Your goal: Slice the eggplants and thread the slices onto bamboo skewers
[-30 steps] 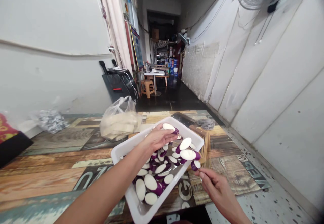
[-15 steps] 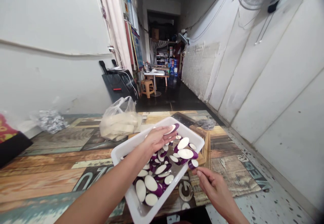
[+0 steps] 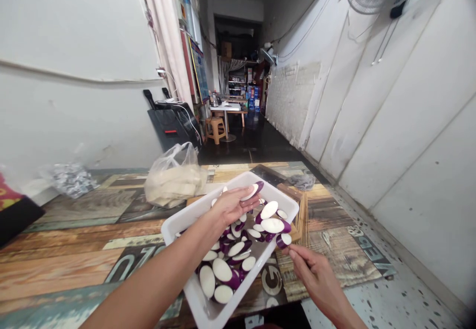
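Note:
A white tray point(image 3: 243, 280) holds many cut pieces of purple-skinned, white-fleshed vegetable point(image 3: 222, 270). Over its far part reaches my left hand point(image 3: 235, 205), palm partly up, with a purple and white slice point(image 3: 253, 191) held between thumb and fingers. My right hand point(image 3: 310, 267) is closed in a pinch at the tray's right side, on the end of a thin skewer that is mostly hidden. Several slices are lined up from that pinch, a short piece point(image 3: 283, 241) closest to the fingers and larger ovals point(image 3: 272, 226) farther off.
Beyond the tray lie a clear plastic bag point(image 3: 174, 180) with pale contents and a grey crumpled bag point(image 3: 302, 182). Thin wooden sticks point(image 3: 304, 215) lie right of the tray. At the far left are a bag of silvery packets point(image 3: 74, 179) and a black box point(image 3: 20, 220).
The view has shifted very slightly. Both hands and the slices they hold keep almost the same places over the tray.

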`<state>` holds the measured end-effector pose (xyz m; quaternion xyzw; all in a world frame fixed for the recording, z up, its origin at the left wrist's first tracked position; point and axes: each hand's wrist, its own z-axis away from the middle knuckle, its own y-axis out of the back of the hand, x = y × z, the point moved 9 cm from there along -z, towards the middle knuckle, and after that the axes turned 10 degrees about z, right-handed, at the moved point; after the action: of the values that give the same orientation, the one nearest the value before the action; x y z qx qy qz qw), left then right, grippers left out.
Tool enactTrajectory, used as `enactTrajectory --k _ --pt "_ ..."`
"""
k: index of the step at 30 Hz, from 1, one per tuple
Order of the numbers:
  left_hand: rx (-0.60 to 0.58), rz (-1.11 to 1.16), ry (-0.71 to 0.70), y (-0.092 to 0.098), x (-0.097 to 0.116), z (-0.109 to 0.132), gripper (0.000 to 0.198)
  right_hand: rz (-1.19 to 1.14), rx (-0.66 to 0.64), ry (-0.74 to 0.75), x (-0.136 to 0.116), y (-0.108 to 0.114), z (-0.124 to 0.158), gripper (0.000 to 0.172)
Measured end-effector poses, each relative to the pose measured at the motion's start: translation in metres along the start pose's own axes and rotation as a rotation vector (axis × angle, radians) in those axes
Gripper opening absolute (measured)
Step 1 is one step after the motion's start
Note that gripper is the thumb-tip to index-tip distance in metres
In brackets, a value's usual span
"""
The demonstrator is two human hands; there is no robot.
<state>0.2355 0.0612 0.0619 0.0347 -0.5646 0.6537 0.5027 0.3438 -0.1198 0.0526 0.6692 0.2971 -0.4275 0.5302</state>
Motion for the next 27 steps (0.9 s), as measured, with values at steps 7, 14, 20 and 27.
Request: enactTrajectory --k 7,14,20,27 --pt "-0.041 -0.016 0.041 -0.003 -0.006 0.001 0.014 0.058 0.03 0.025 0.001 0.004 0.0 0.03" --pt "-0.071 -0.065 0.063 -0.009 -0.01 0.008 0.011 0.043 0.031 0.014 0.004 0.002 0.002 0.031" --pt "-0.057 -0.095 0.066 -0.007 -0.013 0.007 0.008 0.008 0.05 0.02 -0.002 0.001 -0.001 0.03" --pt "-0.05 -0.133 0.038 -0.008 -0.013 0.01 0.013 0.066 0.054 0.035 -0.007 0.001 -0.005 0.033"
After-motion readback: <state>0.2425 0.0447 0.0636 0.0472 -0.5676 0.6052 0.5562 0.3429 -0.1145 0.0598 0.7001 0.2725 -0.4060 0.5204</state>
